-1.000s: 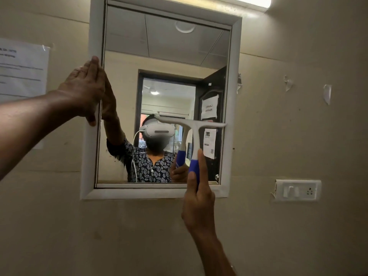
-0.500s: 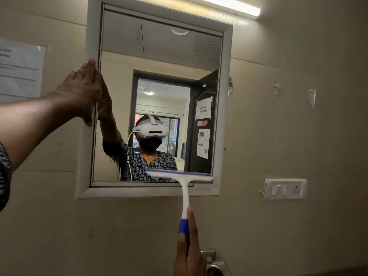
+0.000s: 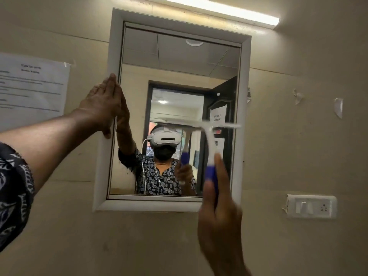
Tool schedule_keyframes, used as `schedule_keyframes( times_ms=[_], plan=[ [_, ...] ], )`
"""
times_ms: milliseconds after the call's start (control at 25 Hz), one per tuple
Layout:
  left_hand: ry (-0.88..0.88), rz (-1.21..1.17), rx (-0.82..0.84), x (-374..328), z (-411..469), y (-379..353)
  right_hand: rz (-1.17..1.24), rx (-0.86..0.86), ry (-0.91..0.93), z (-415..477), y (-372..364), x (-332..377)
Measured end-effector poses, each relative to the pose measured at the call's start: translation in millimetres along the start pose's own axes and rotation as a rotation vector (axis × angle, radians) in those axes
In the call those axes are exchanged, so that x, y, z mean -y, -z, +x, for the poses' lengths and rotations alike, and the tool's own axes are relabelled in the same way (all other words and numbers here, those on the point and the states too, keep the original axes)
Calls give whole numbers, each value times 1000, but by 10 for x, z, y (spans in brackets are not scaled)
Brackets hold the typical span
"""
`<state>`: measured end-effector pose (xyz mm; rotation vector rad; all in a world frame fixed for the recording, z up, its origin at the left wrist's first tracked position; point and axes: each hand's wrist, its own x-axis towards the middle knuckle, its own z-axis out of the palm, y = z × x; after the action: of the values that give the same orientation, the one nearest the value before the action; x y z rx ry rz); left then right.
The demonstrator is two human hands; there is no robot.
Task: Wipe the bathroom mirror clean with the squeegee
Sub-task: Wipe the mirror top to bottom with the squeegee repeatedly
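Observation:
A white-framed mirror (image 3: 173, 62) hangs on the beige wall. My left hand (image 3: 102, 105) presses flat, fingers straight, on the frame's left side at mid height. My right hand (image 3: 219, 220) grips the blue handle of a white squeegee (image 3: 209, 136), thumb stretched up along the handle. The squeegee's blade lies roughly level across the right half of the glass, about mid height, and is blurred by motion. The mirror reflects a person with a headset, both arms and the squeegee.
A tube light (image 3: 217, 8) glows above the mirror. A taped paper notice (image 3: 33, 86) hangs on the wall to the left. A white switch and socket plate (image 3: 311, 206) sits on the wall at lower right, with torn tape scraps (image 3: 338, 107) above it.
The squeegee went down from mid mirror to the bottom frame edge, then came back up to mid height on the right side. My left hand stayed pressed on the left frame.

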<state>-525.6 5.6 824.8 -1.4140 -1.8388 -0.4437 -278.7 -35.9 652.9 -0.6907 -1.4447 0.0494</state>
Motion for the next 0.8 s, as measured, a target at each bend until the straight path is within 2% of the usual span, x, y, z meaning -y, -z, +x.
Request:
schedule_keyframes(
  times_ms=[200,320,520,800],
  plan=[
    [9,76,48,-53,2,-8,-73,-32,170,1371,-297,268],
    [15,87,56,-83,25,-11,-23,-37,164,1827,-454,343],
    [5,59,52,-54,25,-35,-2,-36,176,2135,-586,429],
    [-28,24,28,-8,12,-26,-29,23,125,2133,-575,471]
  ],
)
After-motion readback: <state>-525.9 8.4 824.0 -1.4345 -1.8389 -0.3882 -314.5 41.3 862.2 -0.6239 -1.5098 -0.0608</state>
